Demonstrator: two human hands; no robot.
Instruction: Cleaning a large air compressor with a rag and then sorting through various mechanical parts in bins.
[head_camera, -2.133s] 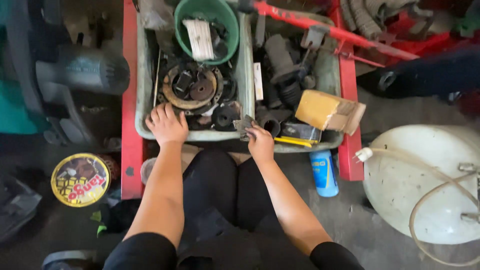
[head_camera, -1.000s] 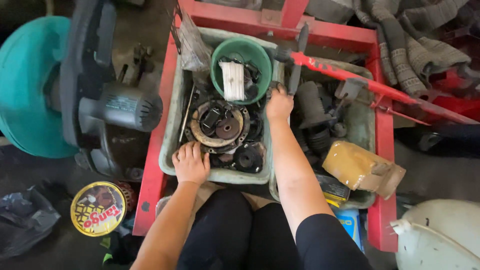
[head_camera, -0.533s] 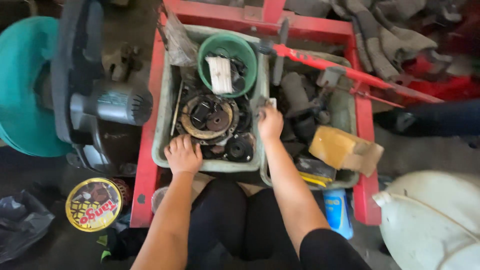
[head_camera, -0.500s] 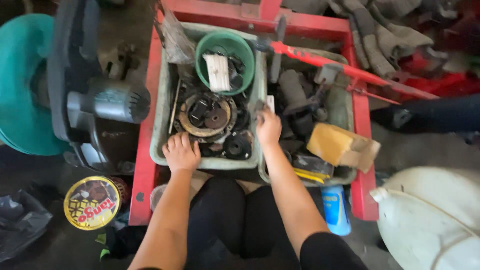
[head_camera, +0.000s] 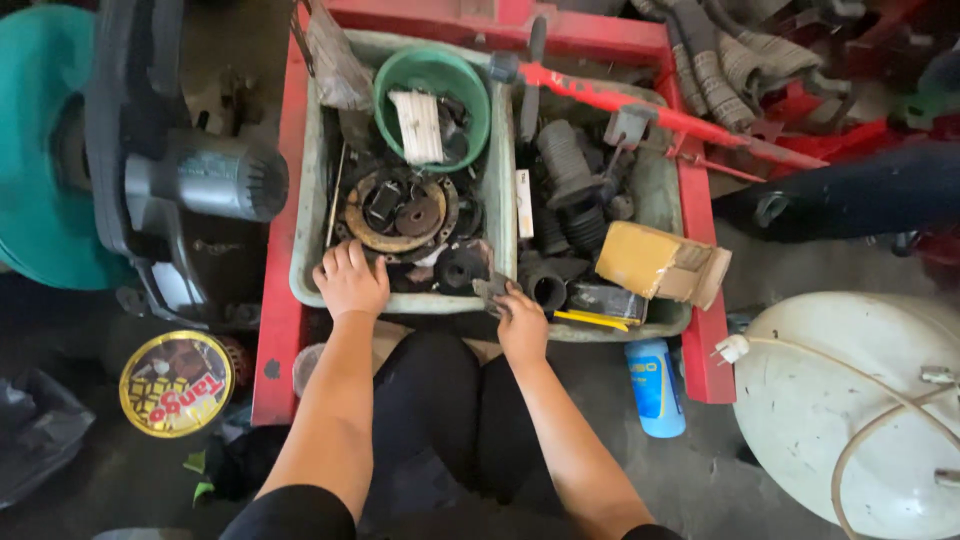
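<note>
My left hand (head_camera: 350, 282) rests on the near rim of the left grey-green bin (head_camera: 306, 262), fingers over the edge, next to a round rusty metal plate (head_camera: 400, 212). My right hand (head_camera: 520, 322) is at the near end of the divider between the two bins, closed on a small dark grey part (head_camera: 492, 291). The right bin (head_camera: 664, 322) holds black rubber boots (head_camera: 564, 172) and a tan cardboard box (head_camera: 650, 264). A green bowl (head_camera: 432, 90) with a white part sits at the far end of the left bin.
Both bins sit in a red metal frame (head_camera: 280, 300). A long red tool (head_camera: 660, 116) lies across the right bin. A machine with a teal disc (head_camera: 40, 150) stands left, a round tin (head_camera: 176, 384) near it. A blue can (head_camera: 656, 388) and white tank (head_camera: 850, 410) lie right.
My right hand drew back from the far middle of the bins to the near edge and now grips a small dark part. The left hand stayed on the rim.
</note>
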